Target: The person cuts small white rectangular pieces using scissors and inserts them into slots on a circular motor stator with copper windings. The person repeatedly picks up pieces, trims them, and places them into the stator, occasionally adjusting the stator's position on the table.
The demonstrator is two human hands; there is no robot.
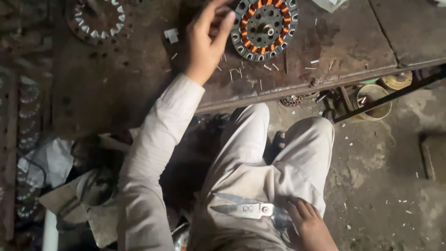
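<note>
A round motor stator (265,29) with copper windings and a centre shaft lies on a rusty metal table (139,83). My left hand (208,39), at the end of a white sleeve, reaches up to the stator's left rim, with thumb and fingers pinched on its edge. Whether a small piece is also between the fingers is unclear. My right hand (310,227) rests on my lap at the dark handles of metal scissors (246,208), fingers closed over them. The blades point left across my light trousers.
A second toothed stator ring (100,18) lies on the table at upper left. Small white paper strips (171,35) and bits are scattered over the table and concrete floor. A round tin (375,100) stands under the table's edge. Cloth and scrap (60,162) are piled at left.
</note>
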